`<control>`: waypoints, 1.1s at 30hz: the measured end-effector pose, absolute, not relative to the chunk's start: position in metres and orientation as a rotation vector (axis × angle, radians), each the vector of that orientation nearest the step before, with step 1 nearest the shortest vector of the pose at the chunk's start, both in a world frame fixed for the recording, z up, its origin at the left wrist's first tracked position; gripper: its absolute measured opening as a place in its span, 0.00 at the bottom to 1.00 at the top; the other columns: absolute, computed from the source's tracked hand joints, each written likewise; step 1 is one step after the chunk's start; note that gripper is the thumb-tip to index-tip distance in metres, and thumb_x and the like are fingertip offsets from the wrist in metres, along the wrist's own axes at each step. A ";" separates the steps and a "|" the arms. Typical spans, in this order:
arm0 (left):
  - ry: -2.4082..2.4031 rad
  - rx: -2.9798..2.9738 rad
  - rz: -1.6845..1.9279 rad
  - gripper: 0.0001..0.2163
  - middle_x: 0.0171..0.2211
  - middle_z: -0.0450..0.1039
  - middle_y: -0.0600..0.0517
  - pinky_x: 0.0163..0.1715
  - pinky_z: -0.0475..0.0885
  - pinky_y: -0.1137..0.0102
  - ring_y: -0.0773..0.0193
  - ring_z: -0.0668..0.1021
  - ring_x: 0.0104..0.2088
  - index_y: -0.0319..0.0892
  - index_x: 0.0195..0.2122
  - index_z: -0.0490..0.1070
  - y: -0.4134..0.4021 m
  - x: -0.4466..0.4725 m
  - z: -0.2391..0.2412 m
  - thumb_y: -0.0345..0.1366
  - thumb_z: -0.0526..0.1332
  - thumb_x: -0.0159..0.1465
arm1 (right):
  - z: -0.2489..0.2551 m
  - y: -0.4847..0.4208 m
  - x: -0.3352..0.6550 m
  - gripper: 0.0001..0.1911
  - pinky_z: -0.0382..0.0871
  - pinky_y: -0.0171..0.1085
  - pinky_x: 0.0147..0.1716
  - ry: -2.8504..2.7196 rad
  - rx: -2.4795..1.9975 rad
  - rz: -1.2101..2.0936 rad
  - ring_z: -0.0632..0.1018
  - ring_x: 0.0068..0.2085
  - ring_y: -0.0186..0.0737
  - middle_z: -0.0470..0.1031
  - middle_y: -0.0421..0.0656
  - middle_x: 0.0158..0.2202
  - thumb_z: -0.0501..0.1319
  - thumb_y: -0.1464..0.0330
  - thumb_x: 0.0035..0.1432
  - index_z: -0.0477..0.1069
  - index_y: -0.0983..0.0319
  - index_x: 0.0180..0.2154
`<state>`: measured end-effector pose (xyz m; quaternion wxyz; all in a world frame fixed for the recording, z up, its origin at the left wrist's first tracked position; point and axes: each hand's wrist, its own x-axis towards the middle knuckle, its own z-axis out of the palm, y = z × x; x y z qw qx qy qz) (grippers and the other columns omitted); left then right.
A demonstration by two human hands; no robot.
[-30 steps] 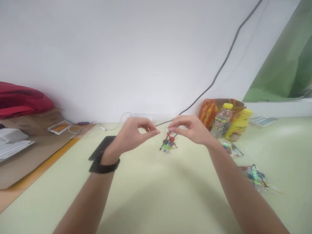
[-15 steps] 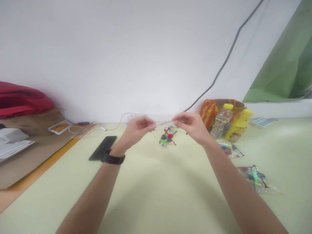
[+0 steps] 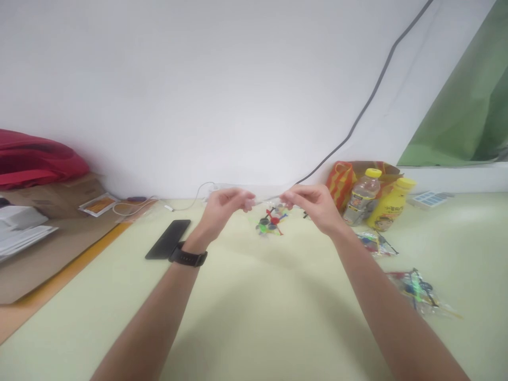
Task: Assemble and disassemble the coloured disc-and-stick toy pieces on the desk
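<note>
My left hand (image 3: 224, 208) and my right hand (image 3: 311, 203) are raised over the pale green table (image 3: 254, 317), both pinched on the top edge of a small clear plastic bag (image 3: 270, 218). The bag hangs between them and holds several small coloured toy parts, red, green and blue. A black watch sits on my left wrist. Each hand grips one upper corner, with the fingers curled tight.
A black phone (image 3: 168, 239) lies left of my left hand. Two yellow-capped bottles (image 3: 363, 197) and an orange bag stand at the right by the wall. Two more clear bags of coloured parts (image 3: 415, 288) lie right. Boxes, papers and red cloth sit far left.
Both hands rose slightly and moved away from me. My left hand closed onto the bag's top edge, so the bag now hangs stretched between both hands.
</note>
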<state>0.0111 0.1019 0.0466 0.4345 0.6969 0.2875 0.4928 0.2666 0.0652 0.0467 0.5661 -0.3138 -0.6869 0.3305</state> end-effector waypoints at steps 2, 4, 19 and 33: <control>0.796 1.779 1.232 0.13 0.32 0.80 0.48 0.39 0.76 0.66 0.61 0.80 0.34 0.41 0.39 0.82 0.100 0.012 0.048 0.44 0.73 0.59 | 0.049 0.063 0.265 0.09 0.74 0.40 0.35 -1.631 -0.768 0.731 0.79 0.34 0.42 0.82 0.44 0.32 0.71 0.61 0.57 0.84 0.60 0.34; 0.838 1.810 1.220 0.17 0.32 0.81 0.50 0.39 0.76 0.66 0.61 0.80 0.34 0.43 0.44 0.82 0.098 0.012 0.050 0.42 0.76 0.56 | 0.051 0.061 0.264 0.10 0.75 0.41 0.37 -1.635 -0.786 0.710 0.80 0.35 0.43 0.82 0.45 0.34 0.73 0.61 0.55 0.84 0.60 0.37; 0.773 1.926 1.111 0.10 0.31 0.80 0.47 0.35 0.75 0.66 0.60 0.80 0.34 0.40 0.38 0.80 0.100 0.001 0.055 0.43 0.70 0.65 | 0.046 0.066 0.261 0.06 0.73 0.41 0.38 -1.588 -0.722 0.740 0.79 0.39 0.43 0.82 0.46 0.36 0.72 0.63 0.56 0.85 0.58 0.35; 0.726 1.927 1.229 0.07 0.33 0.82 0.46 0.39 0.76 0.64 0.59 0.80 0.34 0.41 0.38 0.84 0.098 0.001 0.058 0.37 0.68 0.64 | 0.042 0.070 0.261 0.05 0.72 0.41 0.35 -1.543 -0.674 0.758 0.77 0.36 0.41 0.79 0.44 0.35 0.70 0.67 0.56 0.86 0.55 0.34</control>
